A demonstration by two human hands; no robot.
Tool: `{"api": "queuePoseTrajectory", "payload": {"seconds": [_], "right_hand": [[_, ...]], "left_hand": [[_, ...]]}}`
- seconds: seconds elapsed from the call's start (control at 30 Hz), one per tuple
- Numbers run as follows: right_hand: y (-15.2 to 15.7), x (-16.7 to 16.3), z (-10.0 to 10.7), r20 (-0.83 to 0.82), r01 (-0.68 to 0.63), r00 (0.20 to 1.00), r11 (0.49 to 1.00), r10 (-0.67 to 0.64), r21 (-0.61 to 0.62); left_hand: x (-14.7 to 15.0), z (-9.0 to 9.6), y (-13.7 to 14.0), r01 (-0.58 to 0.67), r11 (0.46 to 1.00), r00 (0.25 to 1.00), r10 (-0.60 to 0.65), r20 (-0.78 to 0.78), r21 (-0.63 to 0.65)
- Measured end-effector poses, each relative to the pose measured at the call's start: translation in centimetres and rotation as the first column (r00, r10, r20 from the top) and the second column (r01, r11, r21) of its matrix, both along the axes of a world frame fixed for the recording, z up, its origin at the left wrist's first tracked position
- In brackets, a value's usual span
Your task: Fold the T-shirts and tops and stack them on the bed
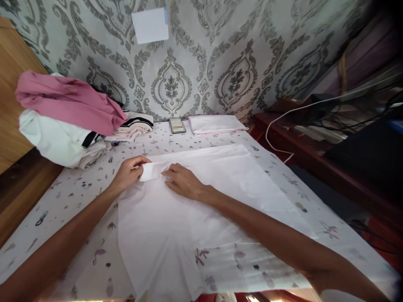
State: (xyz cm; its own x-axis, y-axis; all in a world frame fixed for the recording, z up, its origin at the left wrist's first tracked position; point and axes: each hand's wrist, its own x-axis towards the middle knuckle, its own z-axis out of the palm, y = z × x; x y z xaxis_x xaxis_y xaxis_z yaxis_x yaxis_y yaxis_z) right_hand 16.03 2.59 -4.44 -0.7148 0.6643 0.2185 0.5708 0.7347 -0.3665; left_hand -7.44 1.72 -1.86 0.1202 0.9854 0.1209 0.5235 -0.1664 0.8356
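A white shirt (pixel 226 188) lies spread on the patterned bed sheet, one part reaching down to the near edge. A folded band of its cloth (pixel 153 171), which looks like the collar, stands up between my hands. My left hand (pixel 128 172) pinches the left end of this band between thumb and fingers. Curled over the other end, my right hand (pixel 182 180) grips the cloth; its fingertips are partly hidden in the fabric.
Piled clothes, with a pink garment (pixel 69 98) on top, sit at the left by a wooden panel (pixel 19 50). Against the wall lie a folded white cloth (pixel 217 124) and a small blurred item (pixel 177 125). A dark red table (pixel 315 155) with cables stands at the right.
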Motion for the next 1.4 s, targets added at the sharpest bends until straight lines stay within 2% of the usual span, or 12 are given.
{"api": "queuePoseTrajectory", "payload": {"seconds": [0.17,0.3,0.4,0.57,0.67,0.77,0.87,0.93,1.03,1.23,1.33,1.4], "right_hand": [[0.1,-0.9,0.4,0.124,0.008,0.992,0.997,-0.018,0.078],[0.2,-0.4,0.4,0.112,-0.014,0.994,0.996,0.003,0.092],[0.3,0.4,0.4,0.079,-0.054,0.996,0.995,0.048,0.083],[0.4,0.8,0.4,0.126,-0.03,0.992,0.996,0.019,0.081],[0.5,1.2,0.6,0.099,-0.008,0.995,0.995,-0.002,0.096],[0.7,2.5,1.0,-0.085,0.022,0.996,0.997,-0.016,0.069],[1.1,4.1,1.0,-0.224,0.051,0.973,0.999,-0.047,0.013],[1.3,4.9,0.6,-0.228,0.047,0.972,0.999,-0.049,-0.011],[1.6,5.3,-0.6,-0.209,0.041,0.977,0.999,-0.042,-0.011],[1.7,5.3,-2.3,-0.282,0.044,0.959,0.999,-0.039,0.009],[1.8,5.5,-2.4,-0.3,0.065,0.952,0.998,-0.06,0.007],[1.8,5.7,-2.3,-0.28,0.074,0.958,0.997,-0.065,0.022]], "left_hand": [[0.4,0.8,-0.7,0.028,0.997,0.997,-0.023,-0.072,0.066],[0.3,0.7,-2.5,0.195,0.976,0.933,-0.156,-0.323,0.092],[0.1,0.1,-3.6,0.279,0.956,0.887,-0.219,-0.406,0.095],[0.0,-0.3,-3.1,0.132,0.984,0.945,-0.089,-0.315,0.118],[0.1,0.0,-2.8,0.143,0.977,0.951,-0.093,-0.294,0.155],[0.2,0.2,-3.3,0.313,0.928,0.889,-0.212,-0.406,0.202],[0.4,-0.1,-4.1,0.491,0.847,0.764,-0.306,-0.568,0.204],[0.5,-0.6,-4.4,0.537,0.815,0.705,-0.291,-0.647,0.219],[0.5,-1.2,-4.2,0.534,0.806,0.674,-0.223,-0.704,0.256],[0.6,-0.9,-3.5,0.551,0.78,0.668,-0.198,-0.717,0.298],[1.1,-0.7,-3.6,0.488,0.817,0.733,-0.193,-0.653,0.307],[1.4,-0.4,-3.9,0.477,0.84,0.748,-0.234,-0.621,0.258]]}}
